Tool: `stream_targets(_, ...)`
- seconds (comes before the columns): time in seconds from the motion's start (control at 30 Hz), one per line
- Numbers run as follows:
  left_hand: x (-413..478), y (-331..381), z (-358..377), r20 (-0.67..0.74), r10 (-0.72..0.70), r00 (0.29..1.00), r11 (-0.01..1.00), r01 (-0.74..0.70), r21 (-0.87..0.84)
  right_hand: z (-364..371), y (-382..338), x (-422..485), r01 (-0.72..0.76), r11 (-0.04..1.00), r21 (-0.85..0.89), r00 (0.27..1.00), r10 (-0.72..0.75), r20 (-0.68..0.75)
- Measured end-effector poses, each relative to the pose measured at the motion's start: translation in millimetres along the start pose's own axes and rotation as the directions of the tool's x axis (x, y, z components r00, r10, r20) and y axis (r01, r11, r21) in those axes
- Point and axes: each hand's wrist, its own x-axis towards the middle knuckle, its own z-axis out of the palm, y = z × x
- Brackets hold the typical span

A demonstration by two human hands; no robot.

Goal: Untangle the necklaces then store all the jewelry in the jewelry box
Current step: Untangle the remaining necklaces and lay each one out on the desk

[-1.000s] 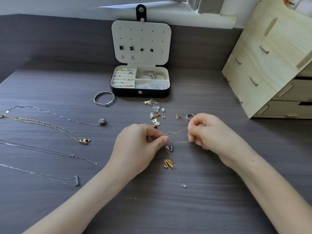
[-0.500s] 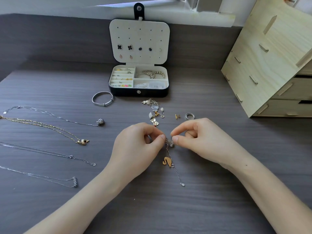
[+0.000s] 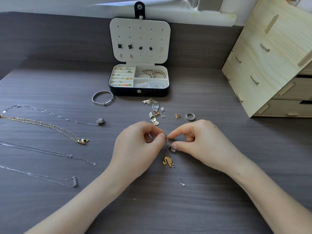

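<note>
Both grips meet at the middle of the frame. Our left grip [image 3: 138, 146] pinches the knot of chains [image 3: 169, 143] between thumb and forefinger from the left. Our right grip [image 3: 200, 144] pinches the same knot from the right, forefinger above and thumb below. The knot sits between the two sets of fingertips, touching both, just over the bench [image 3: 168, 208]. From it a loose chain end [image 3: 178, 174] trails toward the lower right of the frame, with a gold swan pendant [image 3: 167, 161] beside it. The long axis therefore runs from the knot down and slightly right, toward us. Neither grip is nearer, since both are already on it. We judge the coming pull should go sideways, across that axis, to open the knot. The jewelry box [image 3: 138, 93] stands open at upper centre, well apart from the knot, beyond a small heap of charms [image 3: 154, 110]. Four straightened necklaces [image 3: 82, 141] lie at the left of the frame.
</note>
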Motion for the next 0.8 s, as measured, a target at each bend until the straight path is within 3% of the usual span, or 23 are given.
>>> stream_targets(0.27,-1.8,0.1,0.7,-0.027,-0.017,0.999,1.000,0.016,-0.018,-1.0,-3.6,-0.9,0.002,0.998,-0.067,0.995,-0.008,-0.098)
stream_targets(0.4,-2.5,0.3,2.5,-0.046,0.010,0.999,0.999,-0.008,0.052,-3.0,-3.9,1.5,-0.031,0.983,0.183,0.990,0.055,-0.128)
stream_targets(0.53,-3.5,1.8,3.4,-0.043,0.050,0.998,0.988,-0.044,0.146,-5.5,-7.8,2.3,-0.125,0.861,0.493,0.979,0.188,-0.081)
stream_targets(0.67,-2.8,0.4,2.4,-0.016,0.056,0.998,0.989,-0.053,0.138,-3.1,-8.0,2.9,-0.175,0.805,0.566,0.969,0.242,-0.043)
stream_targets(0.8,-1.6,0.2,1.2,-0.012,0.053,0.998,0.992,-0.052,0.111,-4.5,-7.4,2.3,-0.163,0.817,0.553,0.962,0.255,-0.094)
